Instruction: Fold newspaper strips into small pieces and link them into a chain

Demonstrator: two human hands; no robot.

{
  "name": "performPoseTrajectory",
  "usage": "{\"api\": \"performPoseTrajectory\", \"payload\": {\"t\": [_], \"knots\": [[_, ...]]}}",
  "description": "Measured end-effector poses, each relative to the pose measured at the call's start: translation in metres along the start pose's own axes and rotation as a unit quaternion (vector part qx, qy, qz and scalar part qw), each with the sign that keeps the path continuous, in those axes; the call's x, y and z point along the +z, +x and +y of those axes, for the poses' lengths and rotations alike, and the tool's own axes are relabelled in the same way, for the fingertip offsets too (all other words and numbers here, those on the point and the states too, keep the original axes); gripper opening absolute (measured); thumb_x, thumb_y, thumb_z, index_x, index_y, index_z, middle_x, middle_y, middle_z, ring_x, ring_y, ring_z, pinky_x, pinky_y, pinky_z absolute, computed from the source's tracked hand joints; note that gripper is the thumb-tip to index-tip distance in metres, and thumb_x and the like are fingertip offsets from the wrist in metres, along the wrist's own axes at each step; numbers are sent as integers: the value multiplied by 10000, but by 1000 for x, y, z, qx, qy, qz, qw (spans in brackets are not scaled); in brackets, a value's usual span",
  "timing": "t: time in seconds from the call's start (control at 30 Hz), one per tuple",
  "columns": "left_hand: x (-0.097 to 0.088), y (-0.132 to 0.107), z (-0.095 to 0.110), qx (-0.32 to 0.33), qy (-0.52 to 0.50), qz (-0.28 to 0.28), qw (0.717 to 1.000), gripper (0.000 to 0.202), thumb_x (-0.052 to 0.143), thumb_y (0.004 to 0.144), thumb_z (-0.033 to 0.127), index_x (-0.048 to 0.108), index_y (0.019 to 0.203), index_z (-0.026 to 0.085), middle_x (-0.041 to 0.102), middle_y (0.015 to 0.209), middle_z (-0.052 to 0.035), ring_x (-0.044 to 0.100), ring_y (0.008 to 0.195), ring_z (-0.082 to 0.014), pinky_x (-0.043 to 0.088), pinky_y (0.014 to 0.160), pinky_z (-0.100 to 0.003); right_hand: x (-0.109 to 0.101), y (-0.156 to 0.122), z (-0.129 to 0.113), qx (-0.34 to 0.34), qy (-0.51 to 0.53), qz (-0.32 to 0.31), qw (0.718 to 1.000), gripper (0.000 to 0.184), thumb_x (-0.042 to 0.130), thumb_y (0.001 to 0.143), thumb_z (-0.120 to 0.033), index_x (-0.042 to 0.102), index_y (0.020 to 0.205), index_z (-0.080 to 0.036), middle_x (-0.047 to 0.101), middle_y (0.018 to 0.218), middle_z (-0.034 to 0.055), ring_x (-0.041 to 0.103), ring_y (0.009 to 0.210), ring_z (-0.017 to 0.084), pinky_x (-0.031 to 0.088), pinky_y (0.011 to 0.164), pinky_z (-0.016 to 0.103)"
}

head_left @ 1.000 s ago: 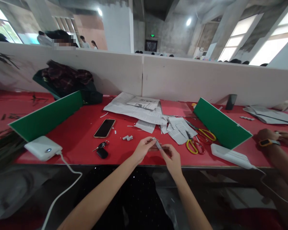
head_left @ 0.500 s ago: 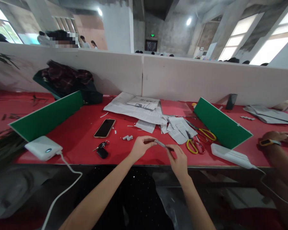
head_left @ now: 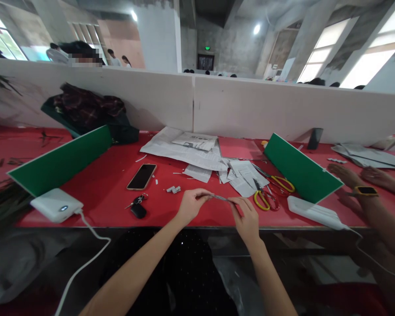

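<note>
My left hand and my right hand hover over the near edge of the red table. Both pinch the ends of a thin grey paper strip stretched between them. Two small folded paper pieces lie just left of my left hand. Keys with a black fob and a black phone rest farther left.
Newspaper sheets and cut scraps cover the table's middle, with yellow-handled scissors to the right. Green boards stand on either side. A white power bank with a cable sits at left. A co-worker's hands work at right.
My hands have drawn apart, pulling the strip out longer between them. The co-worker's hands at right have moved forward and spread over the table.
</note>
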State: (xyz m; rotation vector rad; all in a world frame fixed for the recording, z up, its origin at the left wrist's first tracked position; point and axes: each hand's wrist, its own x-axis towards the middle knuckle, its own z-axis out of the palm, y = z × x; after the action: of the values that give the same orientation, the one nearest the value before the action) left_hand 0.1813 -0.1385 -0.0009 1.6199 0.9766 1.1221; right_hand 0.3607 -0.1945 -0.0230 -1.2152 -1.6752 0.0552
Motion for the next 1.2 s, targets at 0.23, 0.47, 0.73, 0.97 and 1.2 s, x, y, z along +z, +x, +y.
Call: {"api": "performPoseTrajectory", "payload": {"t": [0.23, 0.47, 0.73, 0.97, 1.2], "knots": [[0, -1, 5, 15, 17, -10, 1000, 105, 562, 750, 192, 660, 767, 157, 684, 727, -42, 636, 717, -167, 495, 708, -274, 0, 5, -5, 52, 56, -8, 997, 183, 471, 855, -217, 602, 981, -203, 631, 907, 83, 589, 852, 190, 491, 765, 342], [-2, 5, 4, -48, -90, -19, 995, 218, 610, 729, 260, 654, 898, 129, 688, 756, -56, 622, 669, -151, 502, 681, -280, 22, -4, -6, 218, 254, -82, 939, 180, 546, 799, -342, 598, 817, -170, 633, 699, 37, 608, 649, 163, 528, 627, 293], [-2, 6, -8, -51, -3, -11, 999, 220, 558, 743, 250, 675, 894, 140, 688, 857, -81, 625, 750, -177, 496, 660, -272, 36, -18, -26, 188, 261, -102, 941, 359, 574, 784, -299, 503, 1126, -214, 600, 940, 63, 604, 802, 164, 528, 654, 269], [-1, 3, -5, 10, 80, 1, 997, 204, 515, 776, 217, 677, 892, 173, 692, 913, -65, 627, 847, -189, 474, 787, -297, 28, -19, -23, 118, 138, -130, 975, 234, 508, 823, -219, 576, 1047, -217, 617, 947, 66, 607, 807, 171, 503, 719, 292], [0, 6, -5, -72, -21, -44, 996, 327, 643, 685, 235, 644, 989, 113, 677, 915, -95, 619, 842, -193, 475, 793, -318, 27, -18, -20, 146, 171, -106, 969, 199, 465, 854, -238, 589, 1005, -200, 645, 952, 61, 609, 847, 161, 487, 740, 259]]}}
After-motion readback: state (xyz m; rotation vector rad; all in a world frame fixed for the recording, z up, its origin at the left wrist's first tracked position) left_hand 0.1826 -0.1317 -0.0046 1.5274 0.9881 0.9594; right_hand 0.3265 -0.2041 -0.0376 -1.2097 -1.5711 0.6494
